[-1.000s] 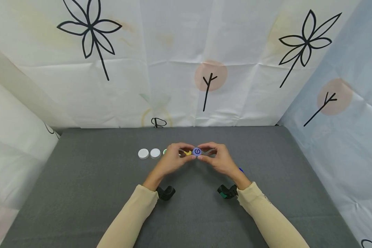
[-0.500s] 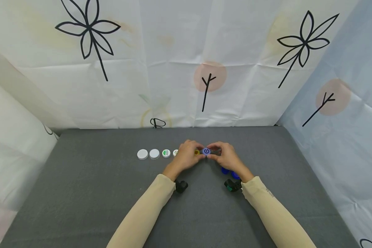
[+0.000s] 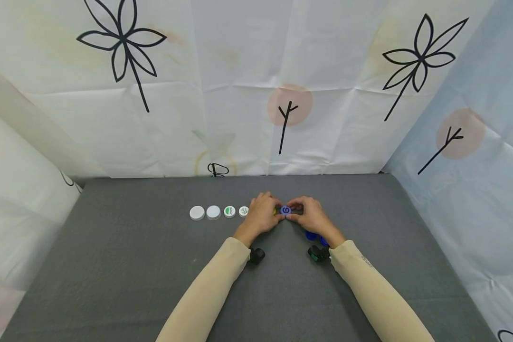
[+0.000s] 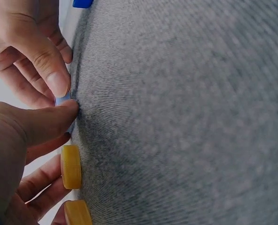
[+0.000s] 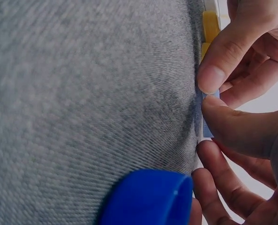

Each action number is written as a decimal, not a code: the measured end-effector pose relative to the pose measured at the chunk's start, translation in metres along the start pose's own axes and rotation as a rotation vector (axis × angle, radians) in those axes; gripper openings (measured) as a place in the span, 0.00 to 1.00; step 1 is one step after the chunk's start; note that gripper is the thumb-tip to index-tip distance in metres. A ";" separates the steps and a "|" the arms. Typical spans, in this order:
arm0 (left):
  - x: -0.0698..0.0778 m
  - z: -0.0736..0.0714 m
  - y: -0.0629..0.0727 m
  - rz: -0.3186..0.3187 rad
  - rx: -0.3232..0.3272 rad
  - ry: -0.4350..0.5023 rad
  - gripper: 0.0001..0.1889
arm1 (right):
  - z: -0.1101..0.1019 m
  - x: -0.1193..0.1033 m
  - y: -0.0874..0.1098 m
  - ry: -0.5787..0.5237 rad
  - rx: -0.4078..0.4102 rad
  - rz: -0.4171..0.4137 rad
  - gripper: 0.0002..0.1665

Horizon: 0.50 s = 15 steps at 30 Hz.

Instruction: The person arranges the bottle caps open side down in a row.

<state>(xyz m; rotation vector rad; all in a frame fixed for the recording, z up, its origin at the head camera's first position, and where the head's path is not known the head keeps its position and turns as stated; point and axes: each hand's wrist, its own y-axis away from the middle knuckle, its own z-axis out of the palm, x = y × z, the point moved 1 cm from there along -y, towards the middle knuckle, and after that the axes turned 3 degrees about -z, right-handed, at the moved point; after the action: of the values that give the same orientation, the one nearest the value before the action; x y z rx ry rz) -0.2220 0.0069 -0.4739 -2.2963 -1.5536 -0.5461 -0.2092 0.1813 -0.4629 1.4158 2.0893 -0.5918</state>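
Observation:
Between my two hands is a light purple-blue bottle cap (image 3: 285, 210) with a dark swirl on top, down at the cloth. My left hand (image 3: 262, 213) pinches it from the left with thumb and fingers. From the other side my right hand (image 3: 311, 217) pinches the same cap. In the left wrist view two yellow caps (image 4: 71, 167) stand beside the left fingers. A dark blue cap (image 5: 146, 199) lies near the right hand in the right wrist view. The hands partly cover the purple-blue cap's sides.
Left of my hands, a row runs along the grey table (image 3: 132, 266): two white caps (image 3: 197, 213), a green-and-white cap (image 3: 229, 212) and a white cap with a small green print (image 3: 243, 211). Blue caps (image 3: 311, 235) lie by the right wrist. A printed curtain (image 3: 239, 95) hangs behind.
Both hands have moved right with the purple-blue cap, which then settled near its present spot. The left hand's shift uncovered the green-and-white caps. In the last half second there is only slight movement.

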 end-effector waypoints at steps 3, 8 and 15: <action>0.000 0.001 0.000 -0.008 -0.003 -0.019 0.14 | 0.001 -0.001 0.000 0.015 -0.010 0.003 0.17; 0.000 0.000 0.001 -0.013 -0.012 -0.027 0.15 | 0.002 -0.001 -0.001 0.027 -0.020 0.010 0.17; 0.000 -0.001 0.001 -0.019 -0.015 -0.012 0.16 | -0.002 0.001 0.004 0.009 -0.002 -0.009 0.20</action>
<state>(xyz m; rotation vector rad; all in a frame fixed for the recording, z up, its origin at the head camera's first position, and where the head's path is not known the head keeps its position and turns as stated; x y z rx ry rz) -0.2210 0.0060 -0.4728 -2.3020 -1.5836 -0.5519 -0.2063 0.1844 -0.4617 1.4117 2.1034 -0.5874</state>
